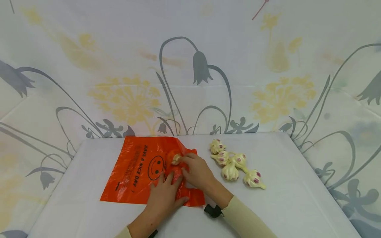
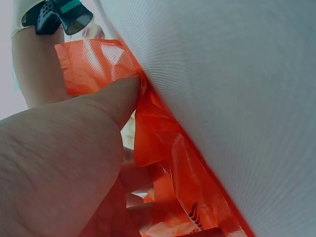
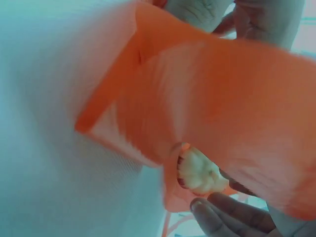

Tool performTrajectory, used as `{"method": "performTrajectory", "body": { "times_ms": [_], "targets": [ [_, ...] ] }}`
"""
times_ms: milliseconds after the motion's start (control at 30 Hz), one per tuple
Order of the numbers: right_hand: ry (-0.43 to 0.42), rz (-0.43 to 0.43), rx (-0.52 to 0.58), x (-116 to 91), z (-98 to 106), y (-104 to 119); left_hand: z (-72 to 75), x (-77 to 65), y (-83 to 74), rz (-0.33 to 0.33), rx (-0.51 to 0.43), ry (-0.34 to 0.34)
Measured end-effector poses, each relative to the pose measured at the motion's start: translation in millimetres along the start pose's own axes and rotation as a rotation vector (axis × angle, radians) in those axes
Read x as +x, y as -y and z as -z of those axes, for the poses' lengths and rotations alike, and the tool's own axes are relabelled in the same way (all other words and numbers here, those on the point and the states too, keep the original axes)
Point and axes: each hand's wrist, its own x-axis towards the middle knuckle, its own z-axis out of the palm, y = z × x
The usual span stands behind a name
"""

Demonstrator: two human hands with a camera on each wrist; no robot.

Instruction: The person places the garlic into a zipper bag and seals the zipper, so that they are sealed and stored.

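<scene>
An orange-red plastic bag [image 1: 134, 172] with a printed smiley face lies flat on the white table, its handle end towards the right. My right hand [image 1: 197, 173] pinches a garlic bulb [image 1: 176, 159] at the fingertips, over the bag near its handle end. In the right wrist view, bag film hangs partly over that garlic bulb [image 3: 197, 170]. My left hand [image 1: 163, 195] rests on the bag's near side, fingers spread and thumb set apart. The left wrist view shows its thumb [image 2: 118, 96] pressing at the bag's edge, with crumpled film beside it.
Several more garlic bulbs [image 1: 230, 171], pale with purple patches, lie grouped on the table [image 1: 297, 198] to the right of the bag. Behind the table hangs a flower-printed cloth [image 1: 190, 105]. A dark wrist device [image 1: 212, 211] sits under my right wrist.
</scene>
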Motion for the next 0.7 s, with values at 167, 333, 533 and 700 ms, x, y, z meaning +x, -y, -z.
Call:
{"method": "performTrajectory", "body": {
  "times_ms": [167,333,533,700],
  "targets": [
    [-0.036,0.029,-0.036,-8.2,5.4,-5.4,-0.7,1.6,-0.6,0.002,0.012,0.005],
    [-0.062,0.043,-0.059,-16.6,9.1,-11.3,-0.6,2.2,-1.8,0.004,0.018,0.003],
    [-0.083,0.077,-0.078,-25.2,12.7,-17.2,-0.7,1.3,-0.5,0.005,0.010,-0.004],
    [-0.098,0.089,-0.098,-33.4,19.4,-20.6,-3.3,0.6,1.0,0.007,0.008,-0.017]
  ]
}}
